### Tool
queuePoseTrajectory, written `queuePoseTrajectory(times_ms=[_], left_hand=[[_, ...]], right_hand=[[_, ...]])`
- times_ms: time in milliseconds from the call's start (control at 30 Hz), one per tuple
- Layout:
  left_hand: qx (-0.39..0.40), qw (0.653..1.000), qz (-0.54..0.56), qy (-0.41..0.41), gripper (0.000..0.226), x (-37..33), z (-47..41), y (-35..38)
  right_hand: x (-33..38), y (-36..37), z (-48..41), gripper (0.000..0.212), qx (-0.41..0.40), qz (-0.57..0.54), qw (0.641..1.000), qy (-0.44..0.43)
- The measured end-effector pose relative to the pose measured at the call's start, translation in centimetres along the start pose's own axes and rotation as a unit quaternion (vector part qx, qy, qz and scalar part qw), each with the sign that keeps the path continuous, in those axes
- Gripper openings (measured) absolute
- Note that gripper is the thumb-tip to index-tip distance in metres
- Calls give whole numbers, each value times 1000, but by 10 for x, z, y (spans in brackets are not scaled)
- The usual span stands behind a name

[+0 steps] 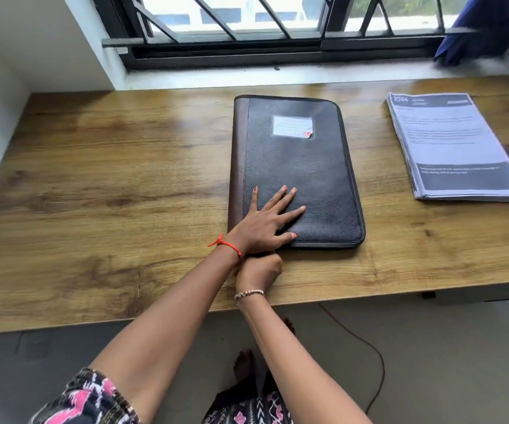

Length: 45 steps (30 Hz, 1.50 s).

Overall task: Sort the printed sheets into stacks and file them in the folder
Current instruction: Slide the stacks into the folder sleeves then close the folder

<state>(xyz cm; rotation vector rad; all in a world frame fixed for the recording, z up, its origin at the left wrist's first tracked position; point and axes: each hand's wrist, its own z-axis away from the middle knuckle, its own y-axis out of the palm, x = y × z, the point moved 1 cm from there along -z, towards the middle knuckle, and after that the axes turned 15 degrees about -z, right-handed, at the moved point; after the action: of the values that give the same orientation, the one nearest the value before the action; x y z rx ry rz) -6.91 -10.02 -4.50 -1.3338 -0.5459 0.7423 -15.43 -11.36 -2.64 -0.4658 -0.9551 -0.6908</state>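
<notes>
Kept the folder (296, 169) shut and flat in the middle of the wooden desk (94, 166), brown spine to the left, label window facing up. Pressed down on its near left part with the left hand (265, 221), fingers straight and fanned wide, gripping nothing. Most likely did so to pin the cover against sliding during work at the edge.

Tucked the right hand (259, 270) just under the left wrist, tight against the folder's near edge, fingers curled inward (probably after a zip pull, though hidden behind knuckles and wrist). Could not tell about any actual pinch there.

Left the printed sheets (455, 145) as one stack at the far right of the desk, well apart from the folder, printed side up, touched by neither hand. Probably parked them there to leave room for swinging the cover open.

Judged the task barely begun: no sorting into stacks yet, nothing filed. Took the opening of the folder for the step in hand, with one hand bracing and the other working the edge.
</notes>
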Motion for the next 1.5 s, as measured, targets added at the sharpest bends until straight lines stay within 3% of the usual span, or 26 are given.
queuePoseTrajectory(times_ms=[200, 300, 433, 533, 700, 900, 967, 1133, 1233, 1367, 1500], left_hand=[[-80, 990, 109, -41, 65, 5, 10, 1], [-122, 989, 56, -65, 65, 8, 26, 15], [-157, 986, -37, -53, 66, 15, 50, 32], [-142, 986, -43, -71, 79, 16, 60, 39], [-152, 976, 81, -136, 88, 20, 71, 42], [-157, 968, 63, -185, 96, 12, 74, 43], [-154, 962, 43, -221, 95, 6, 77, 44], [-166, 943, -6, -289, 85, -1, 82, 52], [-158, 937, -52, -306, 66, -2, 85, 56], [-123, 924, -66, -355, 60, -11, 96, 55], [-99, 909, -42, -402, 57, -17, 99, 57]], right_hand=[[0, -7, -8, 14, 67, 52, 996, -10], [-10, -12, -27, 12, 123, 80, 989, 28], [16, -39, -40, 23, 197, -13, 970, 140], [43, -66, -60, 16, 133, -92, 970, 181], [65, -82, -92, 9, 9, -159, 967, 197], [63, -84, -108, 33, -156, -125, 978, 51], [62, -89, -119, 32, -172, -120, 978, 23], [79, -94, -114, 4, -118, -127, 985, -11], [92, -82, -101, 6, -133, -156, 977, -60], [115, -62, -75, 15, -134, -183, 961, -161], [137, -35, -24, 15, -24, -250, 918, -305]])
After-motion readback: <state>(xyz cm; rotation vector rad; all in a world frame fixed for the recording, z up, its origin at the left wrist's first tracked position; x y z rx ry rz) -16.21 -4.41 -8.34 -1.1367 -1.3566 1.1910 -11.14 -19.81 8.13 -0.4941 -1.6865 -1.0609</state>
